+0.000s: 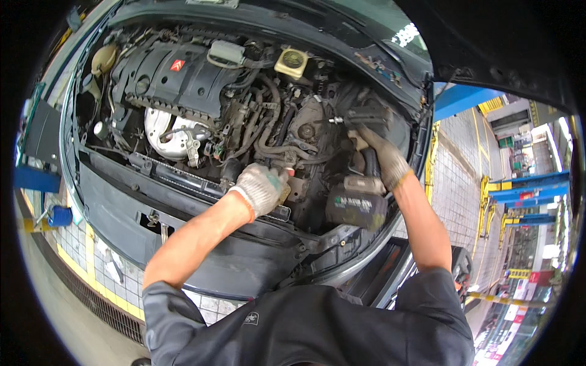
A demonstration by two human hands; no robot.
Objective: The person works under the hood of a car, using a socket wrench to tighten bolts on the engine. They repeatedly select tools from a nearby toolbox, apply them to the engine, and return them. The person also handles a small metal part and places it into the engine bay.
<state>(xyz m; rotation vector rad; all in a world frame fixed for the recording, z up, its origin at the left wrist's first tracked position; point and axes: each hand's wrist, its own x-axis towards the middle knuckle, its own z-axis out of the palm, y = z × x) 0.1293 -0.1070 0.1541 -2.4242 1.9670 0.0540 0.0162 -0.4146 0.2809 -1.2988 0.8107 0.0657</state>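
Observation:
In a white work glove with green patches, my left hand [262, 185] reaches low into the engine bay behind the front edge. Its fingers are curled closed beside a black hose end and a small red part [290, 172]. What they hold is hidden under the glove. My gloved right hand [381, 154] grips the handle of a cordless impact wrench [360, 204], whose thick battery hangs towards me. The wrench's shiny drive end [335, 120] points left over the round mount [306, 130] and seems apart from it. Corrugated hoses [268, 131] run between my hands.
A black engine cover [174, 76] and silver heat shield [168, 135] lie left in the bay. A pale yellow round-vented part [292, 63] sits at the back. The raised hood [506, 49] overhangs the right. Blue lift arms [531, 186] stand beyond the car.

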